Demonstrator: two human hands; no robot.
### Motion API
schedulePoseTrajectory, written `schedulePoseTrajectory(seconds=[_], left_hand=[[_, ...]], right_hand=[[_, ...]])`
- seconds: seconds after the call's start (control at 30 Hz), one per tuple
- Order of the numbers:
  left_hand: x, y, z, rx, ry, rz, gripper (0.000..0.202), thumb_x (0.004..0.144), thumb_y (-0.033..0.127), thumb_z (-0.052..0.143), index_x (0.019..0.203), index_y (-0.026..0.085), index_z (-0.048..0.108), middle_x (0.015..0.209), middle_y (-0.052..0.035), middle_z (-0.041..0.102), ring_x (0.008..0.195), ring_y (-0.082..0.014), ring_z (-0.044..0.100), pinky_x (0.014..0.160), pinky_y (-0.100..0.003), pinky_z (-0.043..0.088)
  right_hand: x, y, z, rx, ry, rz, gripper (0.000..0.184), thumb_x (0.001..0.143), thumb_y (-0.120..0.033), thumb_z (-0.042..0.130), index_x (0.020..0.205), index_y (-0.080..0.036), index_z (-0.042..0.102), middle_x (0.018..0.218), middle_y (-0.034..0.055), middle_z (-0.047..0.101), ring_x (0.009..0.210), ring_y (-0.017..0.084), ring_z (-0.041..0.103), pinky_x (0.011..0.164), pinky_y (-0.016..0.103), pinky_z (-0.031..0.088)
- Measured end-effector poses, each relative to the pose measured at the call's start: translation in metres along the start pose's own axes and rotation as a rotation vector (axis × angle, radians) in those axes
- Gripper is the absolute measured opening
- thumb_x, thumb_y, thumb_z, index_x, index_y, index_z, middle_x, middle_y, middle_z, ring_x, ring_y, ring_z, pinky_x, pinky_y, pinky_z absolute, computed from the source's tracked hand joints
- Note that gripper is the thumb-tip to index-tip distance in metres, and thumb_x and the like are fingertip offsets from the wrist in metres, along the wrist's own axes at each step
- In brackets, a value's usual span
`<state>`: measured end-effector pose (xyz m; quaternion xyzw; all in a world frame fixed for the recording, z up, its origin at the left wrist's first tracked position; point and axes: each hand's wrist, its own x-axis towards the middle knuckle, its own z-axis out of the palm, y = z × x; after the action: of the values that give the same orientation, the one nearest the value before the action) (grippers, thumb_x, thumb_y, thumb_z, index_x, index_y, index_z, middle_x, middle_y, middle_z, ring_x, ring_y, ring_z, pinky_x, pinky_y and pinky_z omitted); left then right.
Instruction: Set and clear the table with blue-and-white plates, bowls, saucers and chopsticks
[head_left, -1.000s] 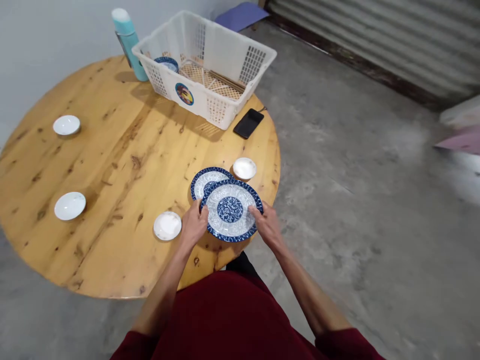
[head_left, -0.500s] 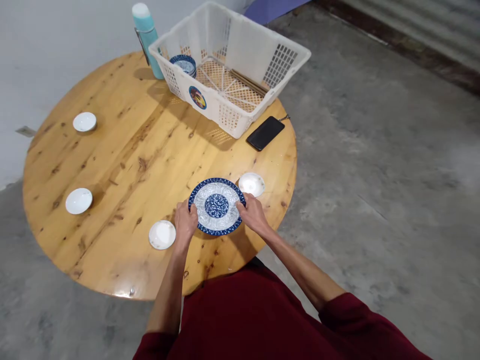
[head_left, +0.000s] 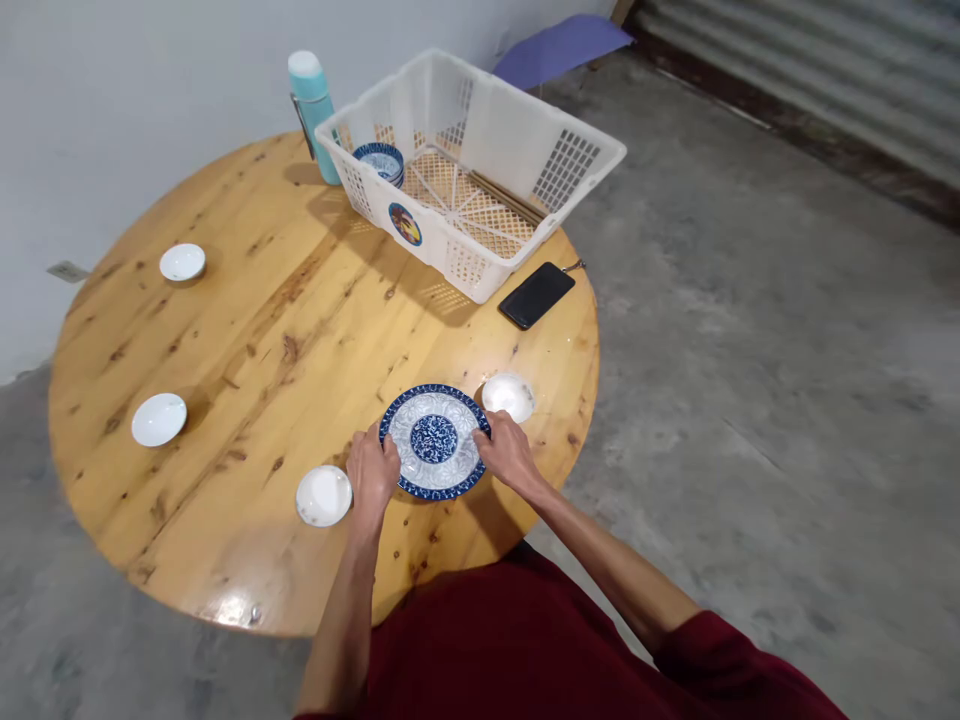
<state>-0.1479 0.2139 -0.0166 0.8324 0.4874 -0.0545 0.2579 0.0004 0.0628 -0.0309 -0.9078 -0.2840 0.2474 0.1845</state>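
Observation:
A blue-and-white patterned plate (head_left: 433, 440) is held level between both hands near the front edge of the wooden table (head_left: 247, 480). My left hand (head_left: 373, 468) is closed on its left rim, thumb on top. My right hand (head_left: 505, 448) grips the opposite rim the same way. Fingers under the plate are hidden. One small white bowl (head_left: 324, 496) sits just left of my left hand. Another white bowl (head_left: 508, 397) is just beyond my right hand. Whether the plate touches the tabletop, I cannot tell.
Two more small white bowls (head_left: 159, 419) (head_left: 182, 262) stand along the table's left side. At the back is a white plastic basket (head_left: 450, 270) containing stacked blue-rimmed bowls (head_left: 380, 160) and chopsticks (head_left: 508, 197). A turquoise flask (head_left: 315, 115) stands beside it; a black phone (head_left: 537, 295) lies in front.
The whole scene has shifted slightly downward in view as the camera tilted up. Both hands keep the same hold on the plate, which stays in nearly the same place over the table.

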Motion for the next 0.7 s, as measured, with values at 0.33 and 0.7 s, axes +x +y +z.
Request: schedulePoseTrajectory(seconds=[0.33,0.7], left_hand=[[0.002,0.002,0.004,0.078,0.025,0.055,0.039,0.094,0.023,0.042,0.127,0.017,0.061,0.103,-0.0156,0.063,0.106,-0.0323,0.06,0.088,-0.039,0.045],[0.01,-0.002,0.0,0.132,0.008,0.061,0.034,0.096,0.024,0.042,0.122,0.018,0.063,0.103,-0.0137,0.064,0.104,-0.0292,0.062,0.085,-0.036,0.045]], right_hand=[[0.001,0.004,0.007,-0.057,0.039,-0.01,0.047,0.091,-0.023,0.046,0.136,-0.012,0.056,0.108,0.0154,0.061,0.099,0.03,0.059,0.087,0.037,0.047],[0.003,-0.005,0.006,-0.105,0.0,-0.014,0.05,0.095,-0.024,0.044,0.143,-0.013,0.048,0.115,0.0157,0.056,0.093,0.028,0.063,0.082,0.036,0.049]])
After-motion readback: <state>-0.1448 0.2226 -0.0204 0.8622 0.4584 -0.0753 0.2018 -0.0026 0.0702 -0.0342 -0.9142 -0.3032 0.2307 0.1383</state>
